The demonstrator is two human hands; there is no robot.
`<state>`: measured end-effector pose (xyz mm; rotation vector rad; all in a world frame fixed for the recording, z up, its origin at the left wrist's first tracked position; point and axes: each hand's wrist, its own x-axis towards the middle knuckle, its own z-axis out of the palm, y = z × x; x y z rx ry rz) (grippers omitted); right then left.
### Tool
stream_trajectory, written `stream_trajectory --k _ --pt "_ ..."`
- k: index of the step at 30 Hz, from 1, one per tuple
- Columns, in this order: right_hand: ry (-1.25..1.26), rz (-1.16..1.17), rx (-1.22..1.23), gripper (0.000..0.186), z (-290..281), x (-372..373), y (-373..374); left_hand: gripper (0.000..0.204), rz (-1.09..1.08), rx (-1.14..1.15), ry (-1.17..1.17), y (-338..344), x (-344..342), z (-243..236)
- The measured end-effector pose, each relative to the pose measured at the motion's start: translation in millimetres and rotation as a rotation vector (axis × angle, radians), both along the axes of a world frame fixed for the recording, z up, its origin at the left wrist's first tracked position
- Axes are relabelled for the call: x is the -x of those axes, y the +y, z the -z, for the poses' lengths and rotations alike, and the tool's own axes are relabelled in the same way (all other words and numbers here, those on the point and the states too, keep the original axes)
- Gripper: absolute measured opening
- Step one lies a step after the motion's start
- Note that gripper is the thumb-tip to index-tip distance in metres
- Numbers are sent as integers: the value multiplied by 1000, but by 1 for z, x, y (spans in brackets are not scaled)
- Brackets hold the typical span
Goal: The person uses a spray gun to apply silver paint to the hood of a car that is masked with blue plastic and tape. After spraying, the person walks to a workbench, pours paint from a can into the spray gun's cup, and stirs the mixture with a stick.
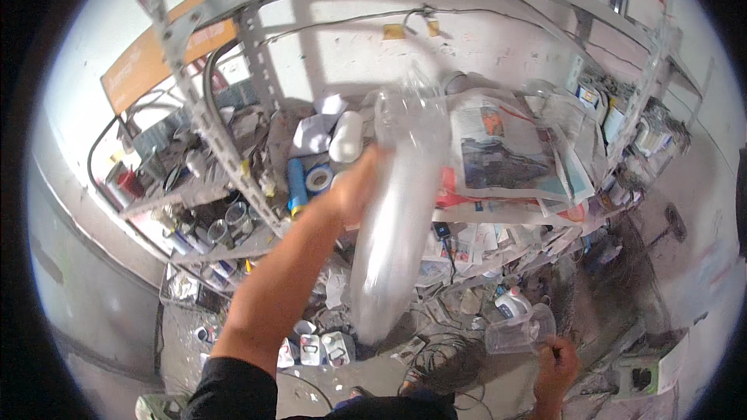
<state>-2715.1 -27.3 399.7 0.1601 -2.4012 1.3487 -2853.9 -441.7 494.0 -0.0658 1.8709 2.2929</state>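
My left hand (362, 185) is closed on a long clear plastic sleeve (395, 241), held up in front of the shelf. Motion smears the sleeve, and what it contains cannot be made out. Its loose, crumpled end points toward the wall. Lower down on the right, the fingers of my right hand (559, 369) pinch the rim of a clear plastic cup (502, 337), which lies tilted on its side in the air. Beyond the left hand are a white bottle (345, 138), a blue cylinder (296, 185) and a roll of tape (318, 180).
Newspaper sheets (506, 148) cover the shelf top at right. A metal shelf post (210, 120) rises at left beside shelves with several cups and tins. Several white jugs (311, 348) stand on the floor, near coiled cable (445, 362). A white-and-green box (650, 369) sits at lower right.
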Motion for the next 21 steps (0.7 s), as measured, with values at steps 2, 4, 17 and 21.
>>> stream_trajectory --k 2,4,17,21 --pt "-65 14 7 13 10 2 -2 103 -264 215 -94 -12 74 -36" --pt "-109 8 3 14 19 4 1 110 -415 108 -89 -36 113 -71" --pt "-372 -573 -155 19 85 40 -89 35 -356 591 379 0 -153 167" --pt "-219 -885 -242 18 114 34 -146 24 -243 565 -54 18 -258 230"
